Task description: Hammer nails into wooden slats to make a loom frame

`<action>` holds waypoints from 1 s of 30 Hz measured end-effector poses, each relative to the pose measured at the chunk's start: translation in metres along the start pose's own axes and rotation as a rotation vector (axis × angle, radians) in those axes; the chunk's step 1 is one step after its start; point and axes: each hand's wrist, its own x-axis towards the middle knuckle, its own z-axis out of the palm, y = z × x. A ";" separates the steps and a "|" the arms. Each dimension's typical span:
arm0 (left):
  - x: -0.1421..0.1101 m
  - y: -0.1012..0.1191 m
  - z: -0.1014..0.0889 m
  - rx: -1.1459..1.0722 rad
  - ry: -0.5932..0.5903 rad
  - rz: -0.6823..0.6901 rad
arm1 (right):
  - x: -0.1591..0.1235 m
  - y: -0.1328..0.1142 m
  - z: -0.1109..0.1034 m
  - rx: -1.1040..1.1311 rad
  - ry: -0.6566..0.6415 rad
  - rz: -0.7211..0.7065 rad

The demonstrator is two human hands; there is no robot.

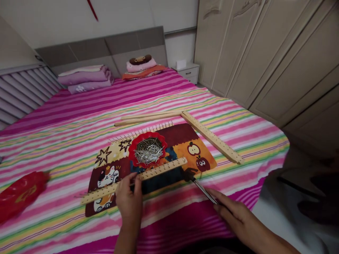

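My left hand (128, 195) is closed at the middle of a pale wooden strip (164, 169), fingers curled over it; whether a nail is also between the fingertips is hard to see. Short nails stand up along the strip, which lies slantwise across a patterned mat (180, 135) with cartoon drawings. In my right hand (233, 213) is a hammer (202, 188) with a metal shaft, its dark head low over the mat just beyond the strip's near right side. Behind the strip, a red scalloped bowl (131, 155) holds a heap of loose nails (148, 151).
Another nail-studded strip (140, 133) lies behind the bowl. More wooden strips (212, 137) rest at the right and back of the mat. A red object (22, 194) sits at the left. Folded bedding (87, 79) is by the headboard; wardrobes (265, 53) stand right of the bed.
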 end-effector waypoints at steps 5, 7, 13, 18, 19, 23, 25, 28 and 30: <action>0.054 0.026 -0.001 0.411 -0.192 0.052 | 0.003 0.001 0.002 0.016 0.014 -0.002; 0.070 0.032 0.009 0.543 -0.310 0.052 | 0.004 0.000 0.003 0.017 0.007 0.003; 0.086 0.031 0.038 0.611 -0.421 0.055 | 0.003 0.001 0.003 -0.008 0.027 -0.036; 0.095 0.026 0.033 0.305 -0.399 -0.145 | 0.003 0.000 0.002 -0.021 0.015 -0.038; 0.096 0.025 0.027 0.171 -0.378 -0.198 | 0.003 0.000 0.003 -0.024 0.012 -0.050; 0.084 0.023 -0.007 -0.349 -0.221 -0.346 | 0.003 0.006 0.005 -0.021 0.009 -0.067; 0.069 0.020 -0.023 -0.486 -0.145 -0.410 | 0.002 0.011 0.007 -0.021 0.023 -0.067; 0.044 0.012 -0.031 -0.579 -0.083 -0.503 | 0.002 0.017 0.010 -0.024 0.024 -0.061; 0.029 0.004 -0.026 -0.591 -0.092 -0.541 | 0.001 0.019 0.010 -0.024 0.017 -0.054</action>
